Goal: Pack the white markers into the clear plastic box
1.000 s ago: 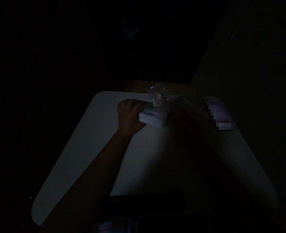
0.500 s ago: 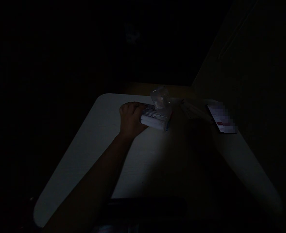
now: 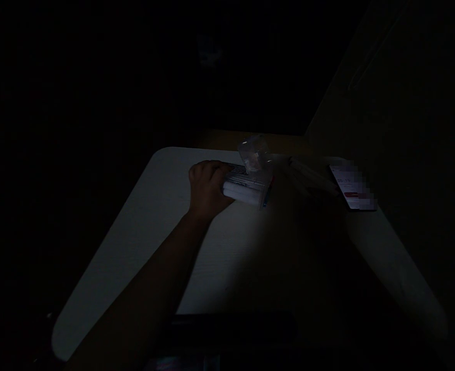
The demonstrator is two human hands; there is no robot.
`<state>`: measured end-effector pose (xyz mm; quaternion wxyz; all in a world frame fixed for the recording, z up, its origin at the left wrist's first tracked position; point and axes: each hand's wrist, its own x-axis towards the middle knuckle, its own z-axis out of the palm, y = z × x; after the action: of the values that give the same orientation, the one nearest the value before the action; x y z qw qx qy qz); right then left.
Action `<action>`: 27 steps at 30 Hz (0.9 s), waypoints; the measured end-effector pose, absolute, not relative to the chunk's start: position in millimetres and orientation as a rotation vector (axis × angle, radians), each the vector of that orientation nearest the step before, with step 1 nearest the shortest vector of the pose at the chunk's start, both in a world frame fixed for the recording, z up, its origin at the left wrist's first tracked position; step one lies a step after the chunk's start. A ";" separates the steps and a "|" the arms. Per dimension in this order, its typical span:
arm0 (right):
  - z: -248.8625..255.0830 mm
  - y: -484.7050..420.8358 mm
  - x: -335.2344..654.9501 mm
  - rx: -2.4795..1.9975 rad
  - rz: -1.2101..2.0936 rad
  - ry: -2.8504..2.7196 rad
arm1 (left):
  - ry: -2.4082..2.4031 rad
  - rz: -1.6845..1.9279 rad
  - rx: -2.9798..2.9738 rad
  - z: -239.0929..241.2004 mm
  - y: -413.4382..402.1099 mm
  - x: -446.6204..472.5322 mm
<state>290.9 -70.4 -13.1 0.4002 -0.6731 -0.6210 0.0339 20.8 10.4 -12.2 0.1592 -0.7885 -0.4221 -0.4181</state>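
My left hand (image 3: 207, 184) is closed around the left end of a clear plastic pack of white pens (image 3: 245, 191). The pack lies on the white table, with dark print on its side and small red and blue bits at its right end. Its crumpled clear flap (image 3: 255, 154) stands up at the back. To the right, my right hand (image 3: 322, 208) is in deep shadow, close to a few loose white pens (image 3: 308, 174). Its fingers cannot be made out, nor whether they hold anything.
A lit phone (image 3: 351, 188) lies near the right edge of the white table (image 3: 142, 226). The table has rounded corners, and a wall (image 3: 397, 118) rises to its right. A dark bar-like shape (image 3: 235, 327) crosses the near edge. Most surroundings are black.
My left hand stays on the pack, which has hardly moved. My right hand has drawn slightly back from the loose pens, its outline now dimmer.
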 end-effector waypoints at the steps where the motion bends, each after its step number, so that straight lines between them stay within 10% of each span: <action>1: -12.8 -70.6 290.6 -1.698 0.089 -1.559 | -1.207 -1.198 -2.253 -12.0 10.2 20.9; 27: 31.2 -90.6 266.8 -1.611 0.003 -1.031 | -1.217 -1.197 -2.271 -11.0 8.9 21.1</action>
<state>266.8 -90.6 31.2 0.5766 -0.6882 -0.4403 0.0013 21.1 8.9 -11.0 0.1499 -0.7903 -0.4235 -0.4166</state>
